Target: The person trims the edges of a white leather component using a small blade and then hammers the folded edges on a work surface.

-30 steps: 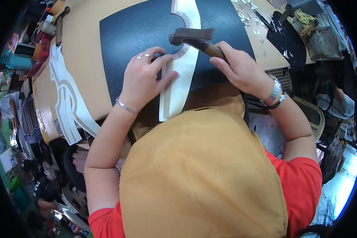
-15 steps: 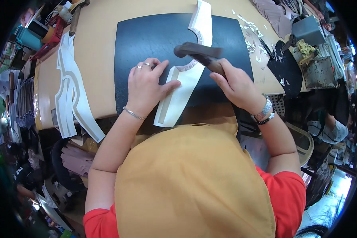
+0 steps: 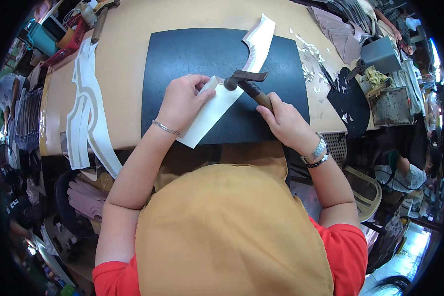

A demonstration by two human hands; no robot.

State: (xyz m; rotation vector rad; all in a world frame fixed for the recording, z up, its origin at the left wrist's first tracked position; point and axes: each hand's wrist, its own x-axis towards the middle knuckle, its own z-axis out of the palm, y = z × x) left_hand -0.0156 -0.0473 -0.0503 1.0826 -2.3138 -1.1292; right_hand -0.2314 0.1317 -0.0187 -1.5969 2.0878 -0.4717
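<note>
A long white curved piece (image 3: 212, 114), like a shoe-upper or pattern part, lies slantwise across a dark mat (image 3: 182, 54). Its inner curve shows a pleated, folded edge. My left hand (image 3: 183, 103) is closed on its left edge, thumb on top and fingers partly hidden behind a raised flap. In my right hand (image 3: 289, 122) is a hammer (image 3: 254, 91), gripped by its dark wooden handle. The hammer's head is right above the folded edge, close beside my left fingers; whether it touches the piece I cannot tell.
More white cut pieces (image 3: 91, 101) lie on the table at left, below a second hammer (image 3: 101, 22) and a red basket (image 3: 74, 37). White scraps (image 3: 311, 61) are scattered at right, near a black flat piece (image 3: 350, 103), a grey box (image 3: 381, 53) and a worn metal tin (image 3: 392, 108).
The white piece has been drawn nearer and tilted more. My left hand has gone from lying on it to pinching its edge. The hammer has come lower in the view.
</note>
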